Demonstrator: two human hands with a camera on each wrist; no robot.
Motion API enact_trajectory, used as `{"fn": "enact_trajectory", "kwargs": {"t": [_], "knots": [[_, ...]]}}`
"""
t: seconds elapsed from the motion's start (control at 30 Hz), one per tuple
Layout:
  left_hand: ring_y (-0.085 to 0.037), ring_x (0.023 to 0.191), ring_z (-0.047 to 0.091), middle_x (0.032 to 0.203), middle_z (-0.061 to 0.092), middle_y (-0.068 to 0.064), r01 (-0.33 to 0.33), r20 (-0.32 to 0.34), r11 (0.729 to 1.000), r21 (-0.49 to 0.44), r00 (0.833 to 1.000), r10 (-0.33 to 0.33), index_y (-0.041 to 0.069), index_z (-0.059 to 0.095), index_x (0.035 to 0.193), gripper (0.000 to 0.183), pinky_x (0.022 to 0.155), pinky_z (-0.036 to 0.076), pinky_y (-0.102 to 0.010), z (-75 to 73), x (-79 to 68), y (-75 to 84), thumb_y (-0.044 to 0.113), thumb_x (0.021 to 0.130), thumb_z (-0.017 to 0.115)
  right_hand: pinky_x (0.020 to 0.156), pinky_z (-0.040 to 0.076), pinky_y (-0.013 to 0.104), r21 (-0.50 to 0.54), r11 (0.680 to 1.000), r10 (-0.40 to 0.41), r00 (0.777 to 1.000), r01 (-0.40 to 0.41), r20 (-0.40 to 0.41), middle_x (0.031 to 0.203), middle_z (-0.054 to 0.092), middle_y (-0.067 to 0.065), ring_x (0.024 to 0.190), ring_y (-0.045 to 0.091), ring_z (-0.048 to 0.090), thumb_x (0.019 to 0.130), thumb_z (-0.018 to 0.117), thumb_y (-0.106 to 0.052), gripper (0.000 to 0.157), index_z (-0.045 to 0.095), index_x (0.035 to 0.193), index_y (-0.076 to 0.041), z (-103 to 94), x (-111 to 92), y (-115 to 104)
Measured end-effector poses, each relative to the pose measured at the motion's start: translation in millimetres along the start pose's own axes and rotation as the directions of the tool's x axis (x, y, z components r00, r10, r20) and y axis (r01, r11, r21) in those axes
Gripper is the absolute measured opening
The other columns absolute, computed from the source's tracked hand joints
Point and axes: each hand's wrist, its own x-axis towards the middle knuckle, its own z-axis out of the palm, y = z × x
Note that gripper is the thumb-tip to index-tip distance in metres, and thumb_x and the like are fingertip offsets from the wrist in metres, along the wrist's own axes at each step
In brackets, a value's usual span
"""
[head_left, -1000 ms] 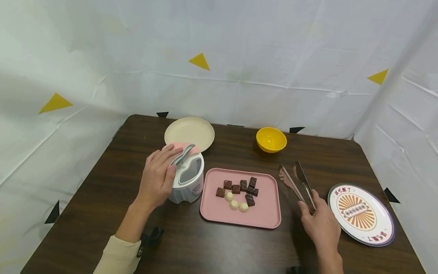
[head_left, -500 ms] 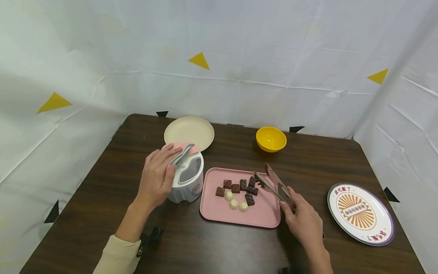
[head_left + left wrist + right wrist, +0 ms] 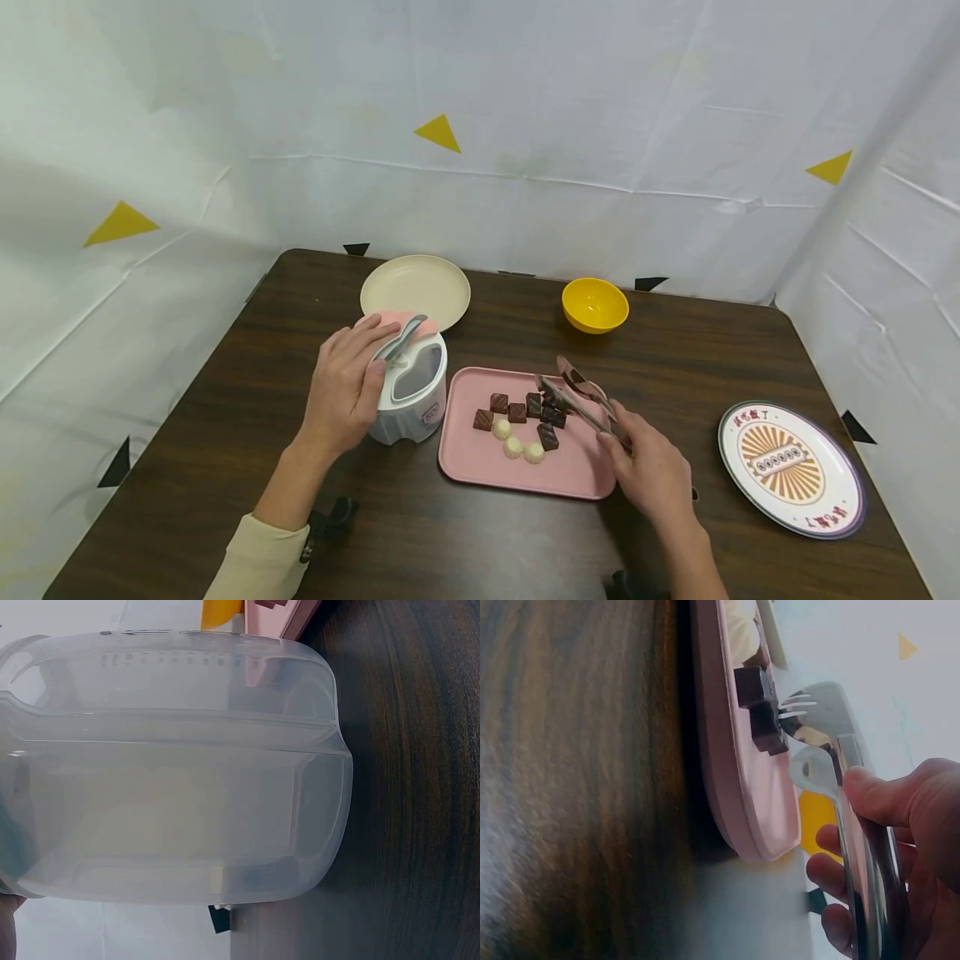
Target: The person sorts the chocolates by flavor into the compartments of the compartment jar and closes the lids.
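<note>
My left hand (image 3: 345,383) rests on the white lid of a translucent plastic container (image 3: 405,423), its fingers fairly straight over the pink lid part beside a grey handle. In the left wrist view the container's clear side fills most of the picture. My right hand (image 3: 652,467) grips metal serving tongs (image 3: 573,379), whose ends are spread over the back right of a pink tray (image 3: 480,475). Dark chocolates (image 3: 547,437) lie under and beside the tongs; in the right wrist view their forked end is close to one. Brown chocolates (image 3: 498,403) and white chocolates (image 3: 513,448) sit further left.
A cream plate (image 3: 415,292) is behind the container. Behind the tray stands a yellow bowl (image 3: 595,306). A white plate with an orange sunburst print (image 3: 840,483) lies at the right. White sheeting (image 3: 525,100) encloses the back and sides of the dark wooden table (image 3: 420,550).
My right hand has carried the tongs leftward, from beside the tray to over the dark chocolates. My left hand and the container have stayed put.
</note>
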Motion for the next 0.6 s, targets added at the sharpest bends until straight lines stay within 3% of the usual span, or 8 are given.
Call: {"fn": "enact_trajectory", "kwargs": {"t": [0.13, 0.33, 0.6], "knots": [[-0.028, 0.133, 0.047, 0.131, 0.063, -0.007, -0.001, -0.003, 1.0, 0.0, 1.0, 0.001, 0.007, 0.065, 0.127, 0.048, 0.106, 0.025, -0.059, 0.6, 0.2, 0.2, 0.03, 0.099, 0.034, 0.071, 0.049, 0.055, -0.002, 1.0, -0.003, 0.999, 0.003, 0.035, 0.113, 0.068, 0.012, 0.086, 0.028, 0.064, 0.092, 0.067, -0.028, 0.055, 0.053, 0.142, -0.011, -2.6, 3.8, 1.5], [-0.029, 0.133, 0.047, 0.131, 0.063, -0.008, 0.003, -0.009, 1.0, 0.0, 1.0, -0.003, 0.006, 0.066, 0.126, 0.048, 0.106, 0.026, -0.06, 1.3, 0.0, -0.2, 0.03, 0.099, 0.035, 0.062, 0.046, 0.049, -0.008, 0.999, -0.04, 0.998, 0.04, 0.052, 0.099, 0.069, 0.008, 0.073, 0.023, 0.059, 0.092, 0.069, -0.027, 0.053, 0.055, 0.141, -0.012, -8.2, 8.7, 3.4], [-0.028, 0.133, 0.047, 0.132, 0.062, -0.006, 0.011, -0.001, 1.0, 0.004, 1.0, -0.011, 0.007, 0.065, 0.127, 0.049, 0.107, 0.025, -0.058, 1.2, -0.2, -0.3, 0.032, 0.1, 0.033, 0.063, 0.046, 0.049, -0.011, 0.998, -0.055, 0.996, 0.056, 0.077, 0.104, 0.069, 0.009, 0.076, 0.023, 0.059, 0.092, 0.069, -0.027, 0.052, 0.055, 0.14, -0.014, -10.9, 13.8, 3.7]]}}
